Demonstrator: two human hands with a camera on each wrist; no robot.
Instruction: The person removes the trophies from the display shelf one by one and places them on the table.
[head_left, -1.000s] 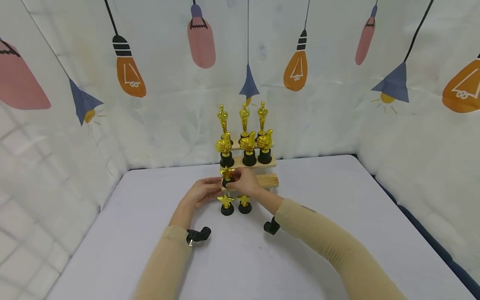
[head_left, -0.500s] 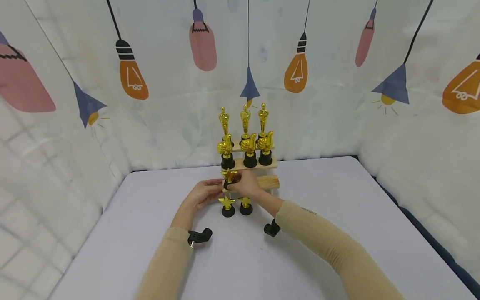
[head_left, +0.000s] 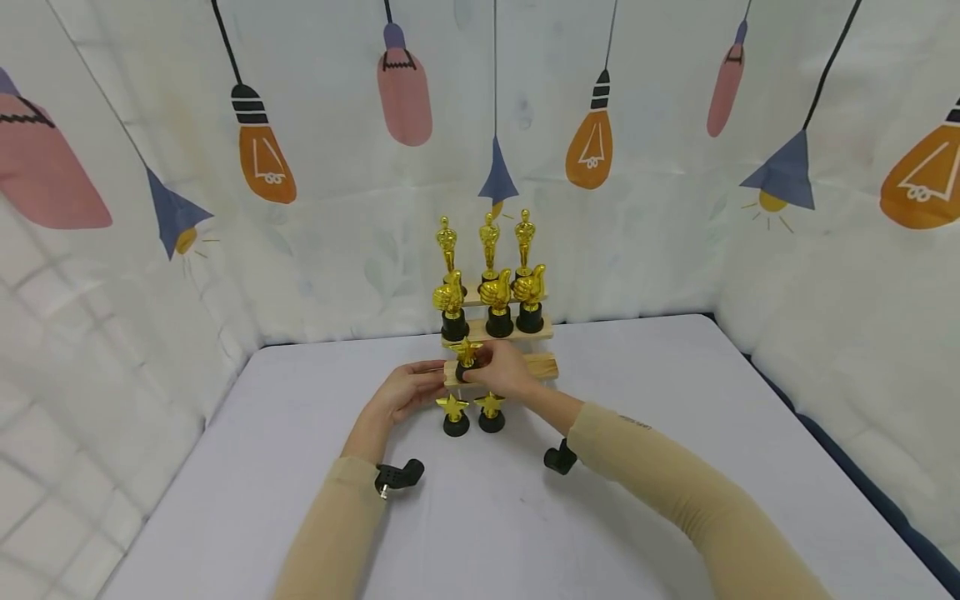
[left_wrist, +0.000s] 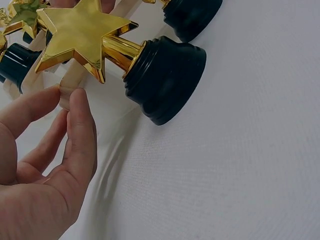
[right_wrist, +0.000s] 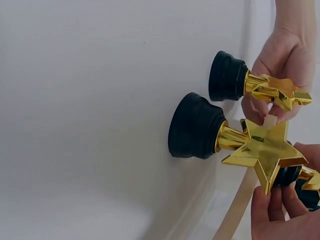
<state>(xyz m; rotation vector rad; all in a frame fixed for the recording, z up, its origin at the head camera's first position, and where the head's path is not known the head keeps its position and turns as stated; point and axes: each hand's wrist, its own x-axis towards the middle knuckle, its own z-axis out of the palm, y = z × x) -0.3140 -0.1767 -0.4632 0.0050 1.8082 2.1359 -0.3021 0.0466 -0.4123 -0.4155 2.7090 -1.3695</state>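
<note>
In the head view my right hand (head_left: 504, 369) holds a gold star trophy (head_left: 466, 350) by its black base, at the left part of the lowest board of a wooden tiered display rack (head_left: 543, 366). From the left, my left hand (head_left: 408, 389) pinches the end of that same board; the left wrist view shows fingertips (left_wrist: 80, 102) on the board end (left_wrist: 73, 80). Two more star trophies, a left one (head_left: 454, 417) and a right one (head_left: 491, 414), stand upright on the table before the rack. In the right wrist view, a star partly hides the held trophy's base (right_wrist: 287, 175).
Higher on the rack, three thumbs-up trophies (head_left: 497, 302) stand on the middle board and three figure trophies (head_left: 489, 242) on the top one. A white cloth covers the table (head_left: 637, 517). Behind rises a curtain (head_left: 330, 250) printed with lamps.
My right hand has shifted slightly right along the lowest board with the star trophy, away from the board's left end. My left hand keeps its place at that end.
</note>
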